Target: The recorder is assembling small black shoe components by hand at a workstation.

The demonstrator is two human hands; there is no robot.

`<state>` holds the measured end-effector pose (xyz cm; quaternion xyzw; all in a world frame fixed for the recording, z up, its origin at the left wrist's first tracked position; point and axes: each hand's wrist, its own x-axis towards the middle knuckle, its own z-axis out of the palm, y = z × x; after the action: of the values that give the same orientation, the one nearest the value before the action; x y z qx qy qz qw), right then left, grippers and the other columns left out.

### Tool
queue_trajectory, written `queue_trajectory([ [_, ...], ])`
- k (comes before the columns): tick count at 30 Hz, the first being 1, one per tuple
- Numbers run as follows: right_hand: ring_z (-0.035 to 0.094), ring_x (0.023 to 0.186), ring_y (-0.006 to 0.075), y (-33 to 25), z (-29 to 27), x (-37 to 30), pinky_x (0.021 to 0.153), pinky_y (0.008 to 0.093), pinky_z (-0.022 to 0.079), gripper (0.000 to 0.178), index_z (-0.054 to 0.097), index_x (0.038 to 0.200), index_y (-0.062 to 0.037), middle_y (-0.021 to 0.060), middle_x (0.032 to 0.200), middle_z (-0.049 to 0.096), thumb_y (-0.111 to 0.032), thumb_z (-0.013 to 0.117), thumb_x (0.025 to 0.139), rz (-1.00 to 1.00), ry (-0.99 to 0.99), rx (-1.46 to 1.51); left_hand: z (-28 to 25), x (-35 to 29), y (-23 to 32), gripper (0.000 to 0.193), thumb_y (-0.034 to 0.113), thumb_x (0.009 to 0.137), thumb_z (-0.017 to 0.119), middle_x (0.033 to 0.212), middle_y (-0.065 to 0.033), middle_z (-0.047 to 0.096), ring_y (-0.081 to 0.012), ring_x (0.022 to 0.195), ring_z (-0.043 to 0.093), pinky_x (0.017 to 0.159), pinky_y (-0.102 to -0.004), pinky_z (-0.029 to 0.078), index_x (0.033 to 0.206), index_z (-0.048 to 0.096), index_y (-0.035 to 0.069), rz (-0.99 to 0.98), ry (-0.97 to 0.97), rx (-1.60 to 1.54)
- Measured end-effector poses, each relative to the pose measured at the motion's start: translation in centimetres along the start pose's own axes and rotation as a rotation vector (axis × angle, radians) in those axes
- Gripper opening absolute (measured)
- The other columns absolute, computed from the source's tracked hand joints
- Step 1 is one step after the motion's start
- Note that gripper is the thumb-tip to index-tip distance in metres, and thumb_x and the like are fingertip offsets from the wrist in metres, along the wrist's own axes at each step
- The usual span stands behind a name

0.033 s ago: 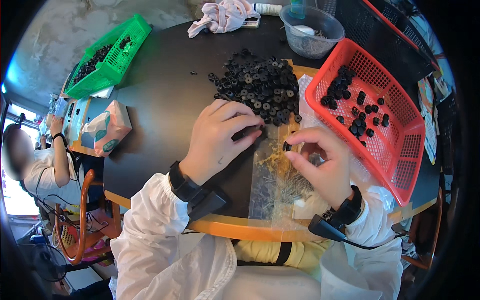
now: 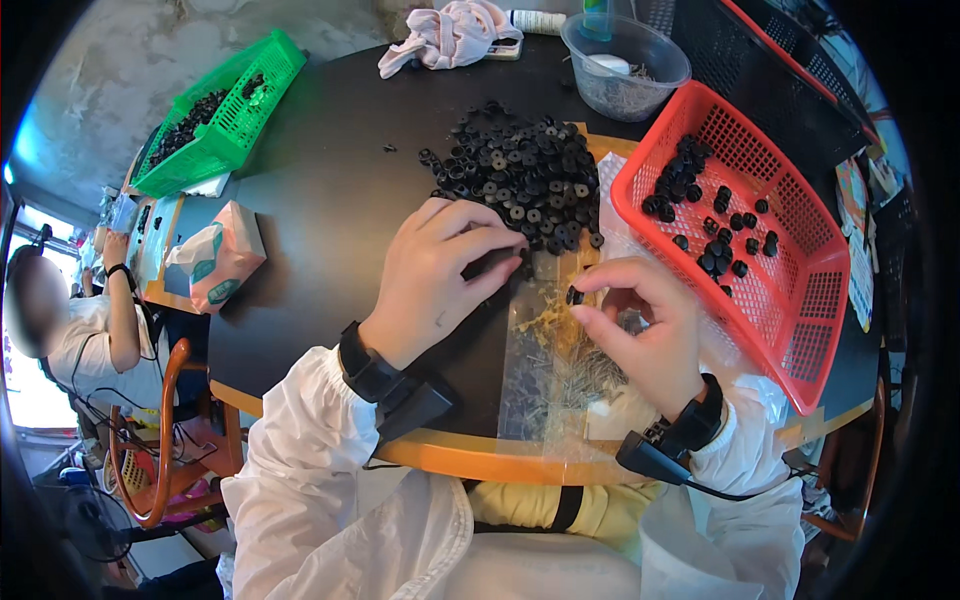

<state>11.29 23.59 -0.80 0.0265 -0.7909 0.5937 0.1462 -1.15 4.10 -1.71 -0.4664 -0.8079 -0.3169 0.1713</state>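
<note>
A short, glossy black piece point(image 2: 574, 296) sits pinched between my right fingers point(image 2: 596, 320), apart from the heap. Just beyond my left fingers point(image 2: 490, 241), the heap of matching-coloured pieces point(image 2: 525, 175) lies jumbled on the bench point(image 2: 320, 180), many of them round with a central hole, tilted every way.

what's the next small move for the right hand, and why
Probably carry the small black piece over to the red basket and let go: the right hand pinches it between thumb and forefinger, the basket stands close by, and similar-looking black pieces already lie inside.
</note>
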Motion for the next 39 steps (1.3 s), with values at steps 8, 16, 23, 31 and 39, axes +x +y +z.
queue_trajectory([
  [8,0.054,0.062,0.006,-0.3,-0.1,-0.2,0.057,0.0195,0.044,0.02,0.067,0.096,-0.004,0.0008,0.087,0.064,-0.002,0.074,0.078,0.0,-0.001,0.014,-2.7,0.0,-4.9,0.06,-0.005,0.069,0.052,0.131,-0.0118,0.053,-0.0265,0.12,0.053,0.101,-0.0357,0.042,0.128,0.056,0.007,-0.285,0.041,-0.103],
  [16,0.054,0.063,0.0058,-0.1,0.1,-0.2,0.058,0.0205,0.043,0.02,0.067,0.096,-0.0043,0.0006,0.086,0.064,-0.002,0.074,0.078,0.018,-0.042,0.029,-1.3,1.1,-8.1,0.082,0.004,0.067,0.054,0.15,-0.0176,0.032,-0.0297,0.143,0.025,0.118,-0.0382,0.018,0.147,0.033,0.005,-0.33,-0.157,-0.266],
  [23,0.053,0.063,0.0058,-0.1,-0.2,-0.2,0.058,0.0204,0.043,0.02,0.067,0.097,-0.0044,0.0009,0.086,0.064,-0.002,0.074,0.078,0.028,-0.068,0.008,-1.5,1.2,-7.3,0.079,0.009,0.069,0.056,0.146,-0.0174,0.036,-0.031,0.14,0.03,0.117,-0.0395,0.021,0.145,0.035,0.005,-0.194,-0.282,-0.302],
  [31,0.054,0.062,0.0064,-0.4,-0.2,-0.3,0.057,0.0202,0.044,0.021,0.068,0.098,-0.0041,0.0023,0.09,0.065,-0.002,0.074,0.078,0.02,-0.1,-0.026,-2.3,0.3,-5.6,0.057,0.005,0.08,0.056,0.144,-0.0151,0.037,-0.0328,0.133,0.039,0.11,-0.04,0.035,0.136,0.047,0.009,-0.127,-0.367,-0.225],
  [39,0.054,0.063,0.0062,-0.2,-0.2,-0.2,0.056,0.0198,0.043,0.021,0.068,0.097,-0.0039,0.0019,0.091,0.065,-0.003,0.074,0.078,0.016,-0.104,-0.015,-1.9,-0.3,-3.8,0.064,-0.004,0.08,0.052,0.15,-0.0142,0.031,-0.0309,0.141,0.029,0.115,-0.0396,0.025,0.142,0.04,0.008,-0.216,-0.381,-0.35],
])
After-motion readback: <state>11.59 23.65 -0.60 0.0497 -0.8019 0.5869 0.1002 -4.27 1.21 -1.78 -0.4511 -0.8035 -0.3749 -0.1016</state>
